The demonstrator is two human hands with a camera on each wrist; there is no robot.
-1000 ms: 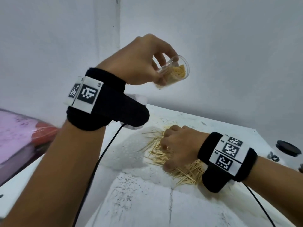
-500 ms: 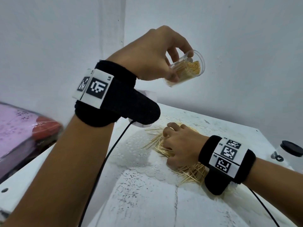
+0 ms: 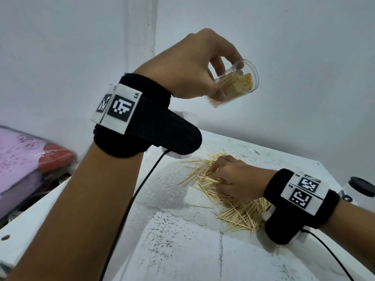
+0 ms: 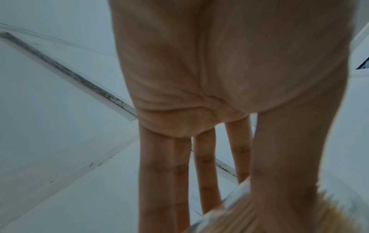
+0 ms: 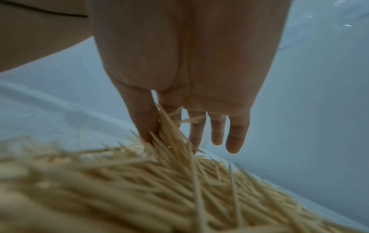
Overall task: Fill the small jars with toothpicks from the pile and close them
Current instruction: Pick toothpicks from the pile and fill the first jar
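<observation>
Toothpicks [image 3: 237, 201] lie in a loose pile on the white counter [image 3: 182, 250], partly over a lace doily [image 3: 168, 191]. Above them the left hand [image 3: 194, 65] holds a clear jar [image 3: 235, 84] in the air, thumb and fingers pinching its wall; the jar is tilted, mouth toward the right, and is partly filled with toothpicks. The right hand [image 3: 237, 179] rests down on the pile, thumb and forefinger pinching a small bunch while the other fingers [image 5: 235, 134] hang relaxed. A black lid [image 3: 363, 185] sits at the counter's far right edge.
</observation>
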